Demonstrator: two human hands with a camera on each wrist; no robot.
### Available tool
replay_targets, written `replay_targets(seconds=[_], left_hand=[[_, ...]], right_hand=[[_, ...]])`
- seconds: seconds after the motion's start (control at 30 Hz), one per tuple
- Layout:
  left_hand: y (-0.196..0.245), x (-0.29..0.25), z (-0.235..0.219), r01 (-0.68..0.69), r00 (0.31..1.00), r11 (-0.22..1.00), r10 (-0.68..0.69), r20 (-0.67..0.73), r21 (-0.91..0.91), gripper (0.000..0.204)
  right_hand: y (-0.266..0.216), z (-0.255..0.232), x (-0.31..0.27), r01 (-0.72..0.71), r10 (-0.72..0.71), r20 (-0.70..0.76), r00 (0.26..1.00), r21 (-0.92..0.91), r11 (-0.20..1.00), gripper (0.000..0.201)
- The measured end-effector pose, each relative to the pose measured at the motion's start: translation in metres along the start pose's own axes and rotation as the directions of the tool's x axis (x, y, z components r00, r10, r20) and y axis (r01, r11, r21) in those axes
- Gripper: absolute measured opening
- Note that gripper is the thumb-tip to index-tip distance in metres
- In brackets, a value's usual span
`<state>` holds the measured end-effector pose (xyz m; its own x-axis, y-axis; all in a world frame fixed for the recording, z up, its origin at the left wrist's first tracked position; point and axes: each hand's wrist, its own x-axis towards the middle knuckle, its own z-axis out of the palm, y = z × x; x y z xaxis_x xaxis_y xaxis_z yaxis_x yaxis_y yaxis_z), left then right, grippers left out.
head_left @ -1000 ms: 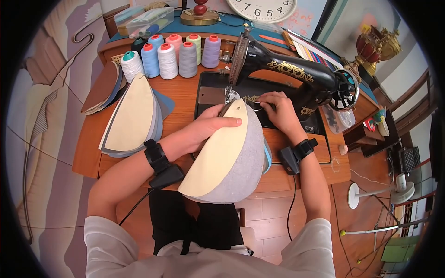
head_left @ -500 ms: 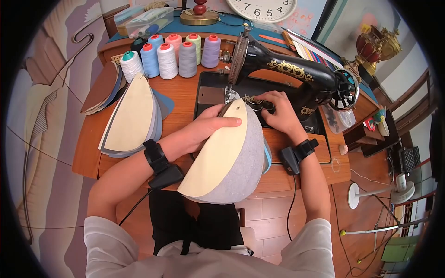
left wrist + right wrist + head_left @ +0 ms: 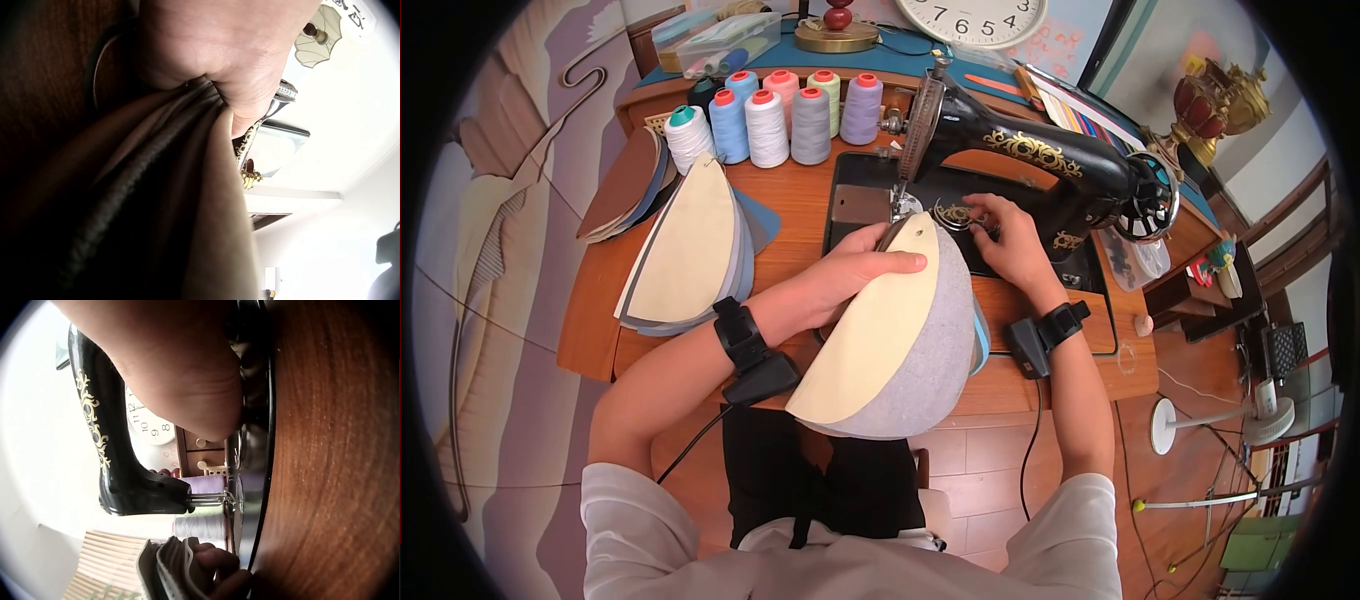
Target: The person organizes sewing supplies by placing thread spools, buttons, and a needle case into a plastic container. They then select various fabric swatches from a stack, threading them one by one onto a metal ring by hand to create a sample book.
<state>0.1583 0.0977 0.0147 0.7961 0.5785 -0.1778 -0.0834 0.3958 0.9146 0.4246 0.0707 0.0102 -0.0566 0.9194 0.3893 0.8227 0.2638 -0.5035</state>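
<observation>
My left hand (image 3: 858, 272) grips the narrow top of a stack of leaf-shaped sheets (image 3: 890, 330), thumb over the cream front sheet, which has a small hole near its tip; grey and blue sheets fan out behind. In the left wrist view, the hand (image 3: 219, 50) pinches the gathered sheets (image 3: 219, 219). The right hand (image 3: 1010, 240) is over the black sewing machine (image 3: 1040, 150) bed, thumb and index finger apart, beside what looks like a thin metal ring (image 3: 950, 216). Its fingertips are hidden in the right wrist view, where the hand (image 3: 169, 369) covers them.
A second stack of sheets (image 3: 680, 250) lies at left, with brown sheets (image 3: 625, 190) behind it. Several thread spools (image 3: 767, 130) stand behind, left of the machine. Farther back are a clock (image 3: 975, 18), plastic boxes (image 3: 725, 48) and coloured strips (image 3: 1080, 110).
The right thumb and index finger have parted and moved slightly right of the ring-like thing. My left hand keeps its grip on the stack. The head view has shifted slightly.
</observation>
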Motion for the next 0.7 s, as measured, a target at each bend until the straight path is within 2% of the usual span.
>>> replay_targets(seconds=[0.27,0.33,0.47,0.53,0.57,0.6,0.63,0.67,0.7], left_hand=[[0.0,0.0,0.002,0.003,1.0,1.0,-0.003,-0.018,0.003,0.058],[0.0,0.0,0.002,-0.001,1.0,1.0,0.001,-0.019,-0.006,0.058],[-0.001,0.001,0.0,-0.012,1.0,0.999,0.011,-0.009,-0.041,0.057],[0.0,0.0,-0.001,-0.007,1.0,0.998,0.005,-0.03,-0.057,0.053],[0.0,0.0,-0.001,0.001,0.999,0.997,-0.005,-0.045,-0.073,0.05],[0.0,0.0,-0.002,-0.007,0.999,0.997,0.003,-0.05,-0.077,0.05],[0.0,0.0,-0.005,-0.022,1.0,0.991,0.019,-0.024,-0.133,0.047],[0.001,0.001,-0.007,-0.034,0.999,0.982,0.035,0.001,-0.187,0.044],[0.001,0.001,-0.008,-0.042,0.999,0.982,0.042,-0.005,-0.186,0.044]], right_hand=[[0.0,0.0,0.0,-0.011,0.01,0.016,1.0,0.013,1.0,0.033],[0.003,0.002,0.0,0.077,-0.08,-0.059,0.995,-0.045,0.996,0.031],[-0.004,0.001,0.002,0.12,-0.135,-0.15,0.98,-0.103,0.987,0.03],[-0.015,-0.003,0.001,-0.006,0.003,-0.12,0.993,-0.025,1.0,0.021],[-0.018,-0.004,0.001,0.003,-0.006,-0.115,0.993,-0.028,1.0,0.021],[-0.02,-0.005,0.001,-0.094,0.097,-0.008,0.995,0.209,0.973,0.023],[-0.024,-0.006,0.0,-0.207,0.172,0.119,0.978,0.421,0.883,0.026],[-0.035,-0.009,-0.002,-0.2,0.164,0.12,0.979,0.42,0.885,0.026],[-0.049,-0.013,-0.006,-0.244,0.115,0.244,0.963,0.6,0.762,0.035]])
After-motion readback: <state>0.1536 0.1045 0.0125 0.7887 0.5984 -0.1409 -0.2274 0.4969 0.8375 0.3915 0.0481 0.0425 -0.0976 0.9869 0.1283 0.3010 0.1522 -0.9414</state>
